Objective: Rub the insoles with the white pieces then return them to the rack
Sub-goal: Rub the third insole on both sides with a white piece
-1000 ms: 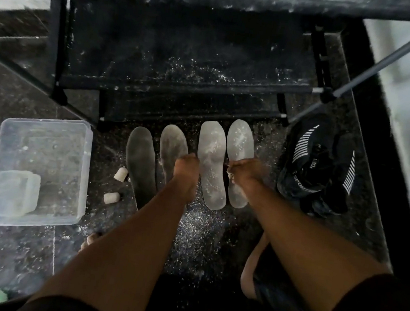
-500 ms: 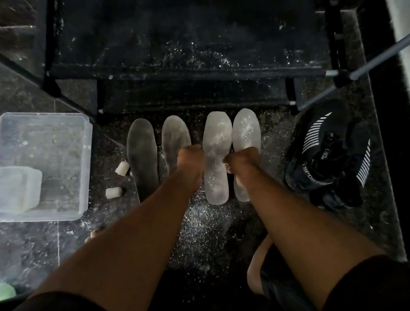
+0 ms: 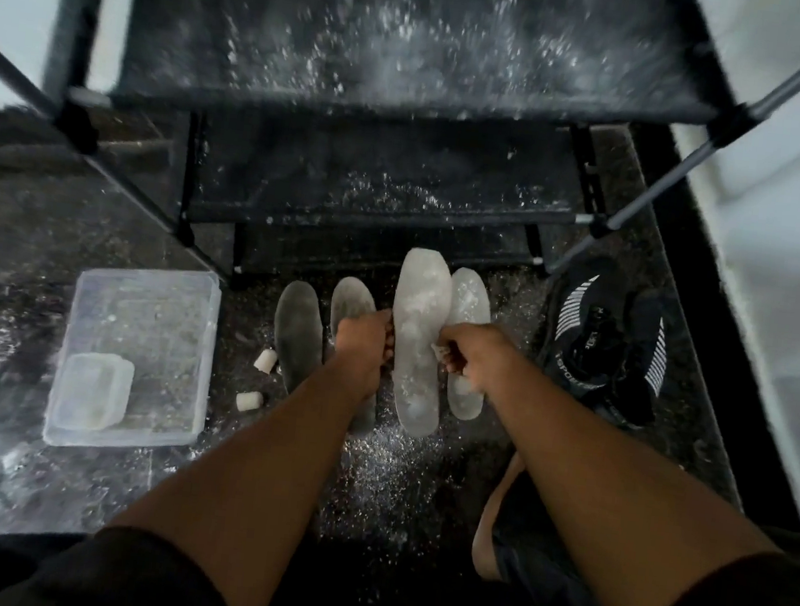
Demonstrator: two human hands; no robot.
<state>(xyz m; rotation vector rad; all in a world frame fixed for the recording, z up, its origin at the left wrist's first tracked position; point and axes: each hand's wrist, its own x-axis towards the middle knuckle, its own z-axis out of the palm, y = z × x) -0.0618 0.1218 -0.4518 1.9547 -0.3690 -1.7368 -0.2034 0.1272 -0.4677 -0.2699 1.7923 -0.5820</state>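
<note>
Four insoles sit in a row on the dark speckled floor in front of a black shoe rack (image 3: 400, 189), seen from above as a person works over them. Far left, a clear plastic tub (image 3: 136, 354) with a smaller container inside stands within easy reach, and two spare white pieces (image 3: 264, 360) lie loose on the floor between it and the first insole, presumably kept handy as refills. The two darker insoles (image 3: 298, 331) on the left look the least coated, suggesting they are next in line. The left hand (image 3: 361, 343) curls around the edge of the pale, powder-whitened insole (image 3: 417, 344), steadying it and apparently tipping it up off the floor, while the right hand (image 3: 473, 357) pinches a small white piece (image 3: 438, 352) against its right edge. A fourth, equally whitened insole (image 3: 470, 310) lies just beside it. White dust litters the floor and rack shelves. At right, black trainers (image 3: 606, 344) wait; lettering on one appears to read "SPORT", the rest illegible.
</note>
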